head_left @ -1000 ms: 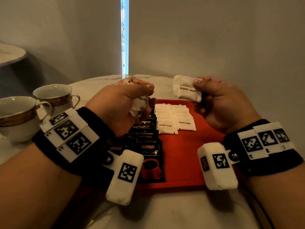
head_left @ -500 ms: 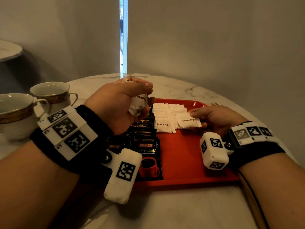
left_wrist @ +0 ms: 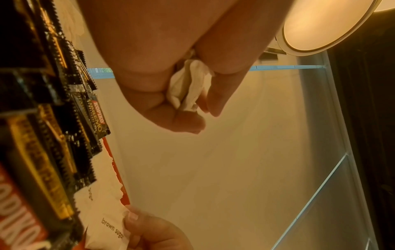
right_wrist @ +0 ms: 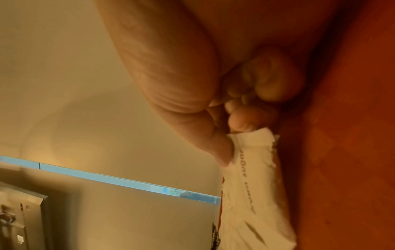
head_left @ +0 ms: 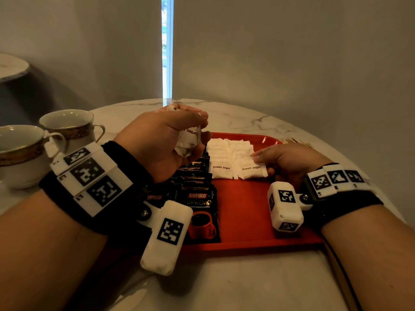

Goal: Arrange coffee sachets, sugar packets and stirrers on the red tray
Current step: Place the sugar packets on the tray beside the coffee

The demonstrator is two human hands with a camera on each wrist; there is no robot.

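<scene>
A red tray (head_left: 244, 212) lies on the marble table. Black Kopiko coffee sachets (head_left: 197, 198) overlap in a column on its left side. White brown sugar packets (head_left: 226, 153) lie in two columns beside them. My left hand (head_left: 166, 140) hovers above the sachets and grips a bunch of sugar packets (head_left: 188, 140), also seen crumpled between its fingers (left_wrist: 186, 88). My right hand (head_left: 283, 160) rests on the tray and pinches the right end of the nearest sugar packet (head_left: 251, 171), thumb on top (right_wrist: 222, 152). Wooden stirrers (head_left: 296, 141) lie on the table behind the right hand.
Two gold-rimmed white cups (head_left: 67, 129) (head_left: 20, 153) stand at the left on the table. A grey wall with a narrow bright gap (head_left: 167, 50) rises behind. The tray's right half (head_left: 253, 225) is bare red.
My right hand came down from above the tray with one sugar packet and laid it at the near end of the right column. The left hand stayed in place.
</scene>
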